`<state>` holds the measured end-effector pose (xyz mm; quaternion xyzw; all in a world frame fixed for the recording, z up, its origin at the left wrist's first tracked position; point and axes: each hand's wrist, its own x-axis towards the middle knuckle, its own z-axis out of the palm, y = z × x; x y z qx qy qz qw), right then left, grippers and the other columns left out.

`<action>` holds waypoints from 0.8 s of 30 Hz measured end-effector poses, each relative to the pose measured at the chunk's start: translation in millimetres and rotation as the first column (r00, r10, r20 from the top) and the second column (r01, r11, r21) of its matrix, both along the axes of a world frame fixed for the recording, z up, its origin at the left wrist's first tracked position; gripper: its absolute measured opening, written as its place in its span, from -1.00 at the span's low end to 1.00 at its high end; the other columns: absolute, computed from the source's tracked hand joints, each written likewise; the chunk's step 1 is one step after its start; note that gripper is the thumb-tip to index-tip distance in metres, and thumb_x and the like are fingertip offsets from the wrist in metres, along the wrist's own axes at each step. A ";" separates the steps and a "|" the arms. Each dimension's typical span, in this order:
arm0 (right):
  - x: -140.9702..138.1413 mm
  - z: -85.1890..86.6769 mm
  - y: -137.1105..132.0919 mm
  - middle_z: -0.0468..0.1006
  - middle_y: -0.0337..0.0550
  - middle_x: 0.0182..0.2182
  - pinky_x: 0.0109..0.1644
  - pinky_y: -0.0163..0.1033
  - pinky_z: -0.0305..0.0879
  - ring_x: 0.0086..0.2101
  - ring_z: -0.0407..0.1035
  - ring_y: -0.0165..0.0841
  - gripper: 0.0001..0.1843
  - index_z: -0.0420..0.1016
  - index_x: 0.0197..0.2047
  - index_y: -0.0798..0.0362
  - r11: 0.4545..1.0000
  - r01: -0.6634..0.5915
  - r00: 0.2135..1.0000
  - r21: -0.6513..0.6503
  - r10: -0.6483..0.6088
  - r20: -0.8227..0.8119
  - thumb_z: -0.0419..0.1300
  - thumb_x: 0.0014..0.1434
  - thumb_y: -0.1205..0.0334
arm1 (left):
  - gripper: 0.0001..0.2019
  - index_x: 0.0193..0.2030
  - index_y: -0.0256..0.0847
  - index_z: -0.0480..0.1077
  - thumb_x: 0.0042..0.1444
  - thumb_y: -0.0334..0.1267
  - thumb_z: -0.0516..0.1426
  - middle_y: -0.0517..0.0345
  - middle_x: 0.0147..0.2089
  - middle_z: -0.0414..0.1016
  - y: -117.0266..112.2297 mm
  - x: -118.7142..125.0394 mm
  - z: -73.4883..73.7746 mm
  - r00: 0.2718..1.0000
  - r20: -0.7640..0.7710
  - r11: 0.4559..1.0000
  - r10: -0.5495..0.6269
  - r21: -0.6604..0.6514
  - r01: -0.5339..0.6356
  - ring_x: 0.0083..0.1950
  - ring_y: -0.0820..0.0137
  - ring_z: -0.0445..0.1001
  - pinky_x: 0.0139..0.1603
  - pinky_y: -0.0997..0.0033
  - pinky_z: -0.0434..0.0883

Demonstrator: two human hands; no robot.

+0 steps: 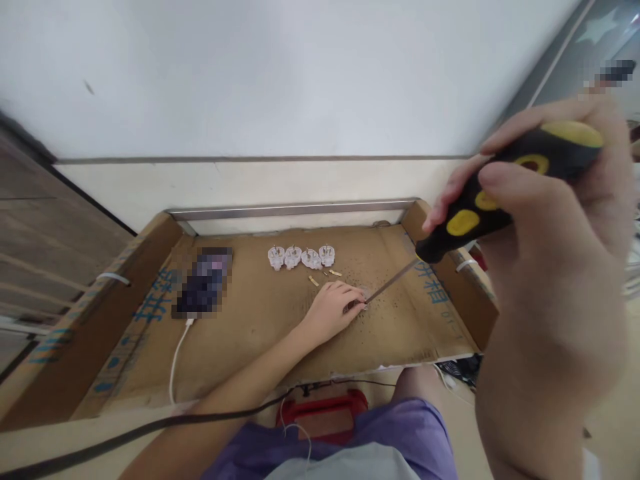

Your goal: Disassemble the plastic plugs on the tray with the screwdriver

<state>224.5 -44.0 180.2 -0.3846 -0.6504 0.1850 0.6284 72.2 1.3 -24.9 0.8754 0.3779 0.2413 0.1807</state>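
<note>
Cardboard tabletop (260,323), unwalled front edge (360,369) near left hand (333,308)

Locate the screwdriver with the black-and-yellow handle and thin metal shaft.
In the head view, the screwdriver is on the right side, gripped in the right hand, its shaft slanting down-left to the left hand over the brown cardboard.
</note>
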 end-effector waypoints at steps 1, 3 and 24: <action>-2.1 -1.7 3.4 0.25 -0.31 -0.47 -0.48 -0.28 0.26 -0.53 0.26 -0.51 -0.89 0.23 -0.30 0.00 0.999 -0.017 0.995 0.028 0.019 -0.097 0.04 0.09 0.39 | -0.88 -0.25 -0.11 0.45 0.16 -0.21 0.10 0.24 -0.08 0.53 -0.1 0.1 0.4 1.000 -0.002 1.000 0.001 -0.007 -0.001 -0.03 0.39 0.40 0.02 0.30 0.24; -3.5 -5.1 12.7 0.23 -0.36 -0.60 -0.65 -0.32 0.12 -0.66 0.17 -0.52 -0.88 0.19 -0.39 0.02 0.995 -0.017 0.965 0.099 0.042 -0.259 0.06 0.05 0.42 | -0.88 -0.25 -0.12 0.44 0.16 -0.21 0.10 0.23 -0.07 0.52 -0.3 0.2 1.4 1.000 -0.010 1.000 0.002 -0.020 -0.003 -0.02 0.37 0.40 0.02 0.29 0.25; 9.4 15.6 37.5 0.10 -0.45 -0.76 -0.70 -0.35 0.02 -0.77 0.00 -0.52 -0.85 0.09 -0.41 0.02 0.855 -0.515 0.847 -0.062 0.497 -0.186 -0.02 0.02 0.46 | -0.86 -0.26 -0.13 0.44 0.17 -0.20 0.08 0.22 -0.10 0.53 -0.5 -0.4 3.4 1.000 0.003 1.000 -0.011 0.010 0.011 -0.06 0.37 0.40 -0.01 0.30 0.28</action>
